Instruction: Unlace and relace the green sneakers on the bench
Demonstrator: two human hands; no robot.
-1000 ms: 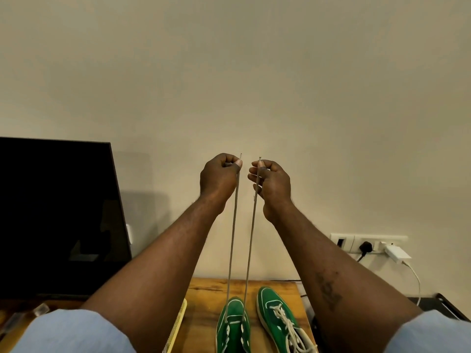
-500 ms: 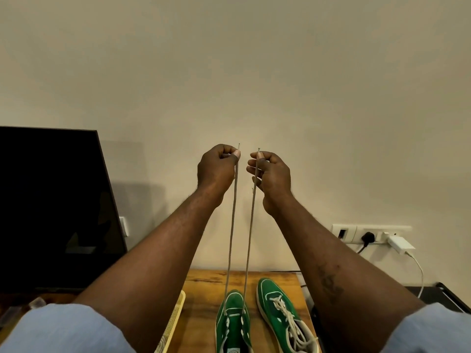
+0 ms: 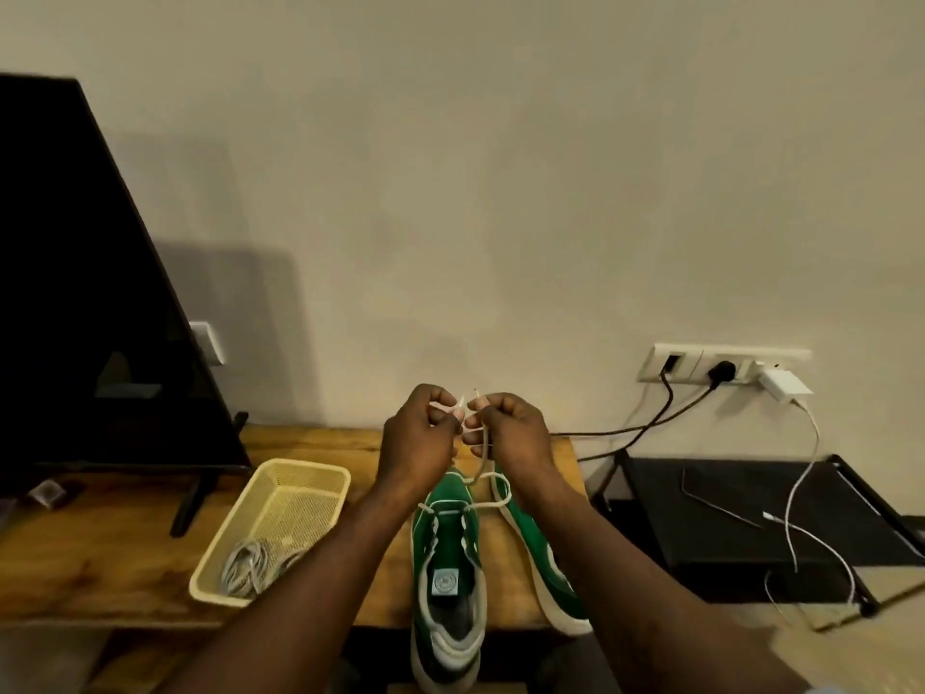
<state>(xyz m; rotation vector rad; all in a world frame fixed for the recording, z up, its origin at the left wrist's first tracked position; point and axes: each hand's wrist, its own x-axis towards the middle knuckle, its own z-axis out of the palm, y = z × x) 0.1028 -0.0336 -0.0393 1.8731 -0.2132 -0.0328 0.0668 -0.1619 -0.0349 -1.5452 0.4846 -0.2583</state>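
- Both your hands have dropped from high against the wall, where they held the lace ends taut, to just above the toe of the centre sneaker (image 3: 447,553) (the camera has tipped down with them).
- Your left hand (image 3: 418,438) and right hand (image 3: 515,433) nearly touch. Their fingers (image 3: 440,398) are curled, each hand pinching one end of the lace (image 3: 483,460), which now hangs slack.
- That sneaker stands on the desk (image 3: 125,553) with its heel over the near edge. The second sneaker (image 3: 538,548) lies just beside it on the right.
- The lace seems to pass only the lowest eyelets, so I judge relacing barely begun.
- A grey bundle (image 3: 250,568) lies in the yellow basket (image 3: 305,465), perhaps a pulled lace.
- Your right forearm covers the second sneaker's top, so you cannot tell its lacing from here.
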